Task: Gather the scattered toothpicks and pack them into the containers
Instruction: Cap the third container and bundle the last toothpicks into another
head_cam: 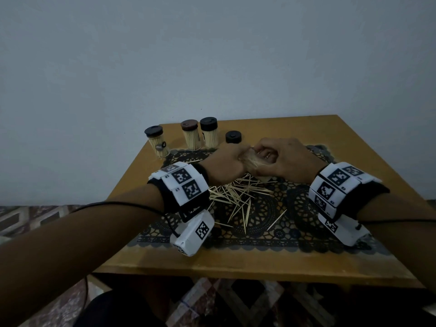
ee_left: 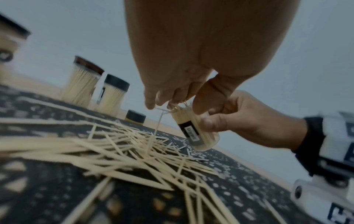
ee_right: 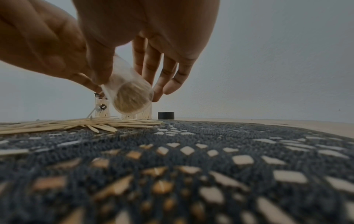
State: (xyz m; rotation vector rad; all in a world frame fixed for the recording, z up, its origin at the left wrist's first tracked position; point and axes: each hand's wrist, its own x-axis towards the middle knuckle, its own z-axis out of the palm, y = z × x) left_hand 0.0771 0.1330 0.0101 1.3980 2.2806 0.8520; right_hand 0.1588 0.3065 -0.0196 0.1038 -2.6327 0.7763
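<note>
Loose toothpicks (head_cam: 236,197) lie just under both hands. Right hand (head_cam: 292,161) grips tilted jar (ee_left: 193,130), mouth leftward; left hand (head_cam: 224,164) pinches a bundle at it.

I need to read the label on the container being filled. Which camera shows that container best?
The left wrist view: the clear container shows side-on with its black label, gripped by the right hand. The head view hides it between both hands. The right wrist view shows only its round base.
</note>
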